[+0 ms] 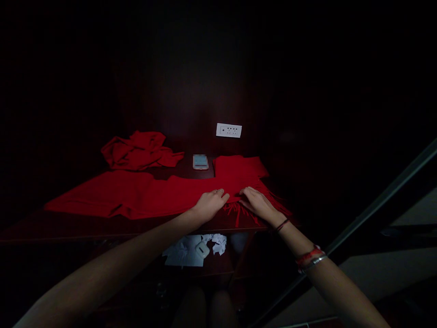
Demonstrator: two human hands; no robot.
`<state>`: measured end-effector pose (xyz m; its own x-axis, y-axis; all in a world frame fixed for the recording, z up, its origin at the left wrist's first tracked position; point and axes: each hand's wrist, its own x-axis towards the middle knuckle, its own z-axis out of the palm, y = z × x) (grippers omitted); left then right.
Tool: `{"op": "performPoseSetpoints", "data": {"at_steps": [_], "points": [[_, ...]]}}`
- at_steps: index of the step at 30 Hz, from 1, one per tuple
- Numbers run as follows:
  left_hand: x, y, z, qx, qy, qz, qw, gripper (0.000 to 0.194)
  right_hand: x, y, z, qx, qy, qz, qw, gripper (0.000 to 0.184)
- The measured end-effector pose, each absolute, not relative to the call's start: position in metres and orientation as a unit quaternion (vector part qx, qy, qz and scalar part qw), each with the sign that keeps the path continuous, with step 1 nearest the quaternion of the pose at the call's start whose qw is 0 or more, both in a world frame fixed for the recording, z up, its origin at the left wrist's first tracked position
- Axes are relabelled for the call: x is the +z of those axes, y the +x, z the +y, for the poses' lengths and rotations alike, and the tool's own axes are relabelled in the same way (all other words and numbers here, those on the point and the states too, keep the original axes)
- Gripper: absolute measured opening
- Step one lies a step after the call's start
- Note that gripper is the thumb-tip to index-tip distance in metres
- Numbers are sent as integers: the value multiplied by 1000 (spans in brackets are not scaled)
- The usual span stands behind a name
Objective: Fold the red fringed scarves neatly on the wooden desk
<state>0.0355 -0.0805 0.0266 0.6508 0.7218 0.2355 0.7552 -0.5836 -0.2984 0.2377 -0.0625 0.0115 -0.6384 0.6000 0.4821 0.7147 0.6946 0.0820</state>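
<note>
A long red fringed scarf point(170, 195) lies stretched sideways along the dark shelf. My left hand point(210, 205) rests palm down on its right part, with the fingers laid on the cloth and the thumb apart. Just to the right, beside the tassels point(237, 212), my right hand point(257, 202) has its fingers bent around the scarf's fringed edge. Behind both hands a folded red cloth point(241, 166) touches the scarf; in this dim light I cannot tell whether they are one piece.
A crumpled red cloth point(136, 150) sits at the back left. A lit phone point(200, 162) lies near the back wall, below a white socket plate point(228, 130). On a lower shelf are crumpled papers point(219, 243) and a small white case point(202, 249).
</note>
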Motion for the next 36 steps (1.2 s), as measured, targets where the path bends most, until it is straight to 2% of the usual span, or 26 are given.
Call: {"op": "performPoseSetpoints", "data": {"at_steps": [10,17,23,30,36], "points": [[23,33,-72,-23,-891,-418,176,25,12,247,-60,-146,-374,-892,208,18],[14,47,-72,-85,-894,-403,175,22,18,252,-59,-195,-360,-902,139,16],[8,50,-69,-44,-912,-370,173,17,15,255,-59,-207,-367,-901,105,16],[2,50,-79,-60,-912,-365,178,17,13,258,-65,-205,-364,-900,127,17],[14,32,-58,-143,-911,-369,119,34,9,262,-62,-165,-342,-913,152,19]]}}
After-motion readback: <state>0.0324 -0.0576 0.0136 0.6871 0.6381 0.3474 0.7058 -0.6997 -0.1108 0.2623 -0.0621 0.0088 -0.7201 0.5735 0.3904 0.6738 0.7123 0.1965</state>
